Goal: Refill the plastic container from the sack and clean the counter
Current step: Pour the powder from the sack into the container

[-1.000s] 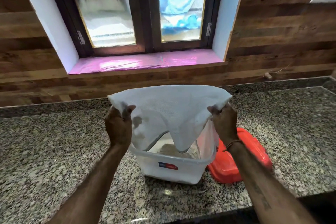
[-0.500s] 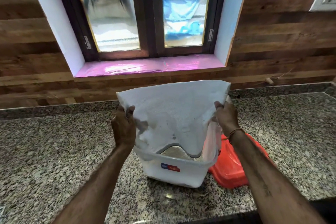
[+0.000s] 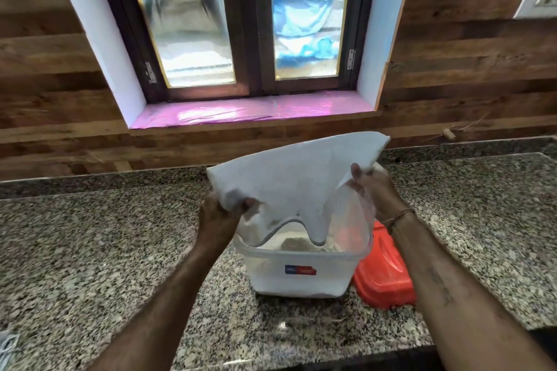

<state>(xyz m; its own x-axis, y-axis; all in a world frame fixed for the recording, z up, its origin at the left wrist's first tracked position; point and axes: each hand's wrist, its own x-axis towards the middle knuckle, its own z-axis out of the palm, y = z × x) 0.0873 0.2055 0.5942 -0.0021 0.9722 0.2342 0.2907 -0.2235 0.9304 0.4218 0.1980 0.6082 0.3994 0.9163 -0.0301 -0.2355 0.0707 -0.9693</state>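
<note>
A white woven sack (image 3: pixel 292 178) hangs upside down over a translucent plastic container (image 3: pixel 301 274) on the granite counter (image 3: pixel 90 250). My left hand (image 3: pixel 217 217) grips the sack's lower left corner. My right hand (image 3: pixel 372 190) pinches its right edge, held higher. The sack's mouth dips into the container, where pale flour lies heaped. A red and blue label is on the container's front wall.
A red lid (image 3: pixel 382 274) lies on the counter just right of the container, partly behind my right forearm. A pink-lined window sill (image 3: pixel 250 108) sits above the wooden back wall. The counter's front edge runs along the bottom right.
The sack has tilted: my left hand dropped lower and my right hand rose. The view has shifted, so the container now sits further right in the frame.
</note>
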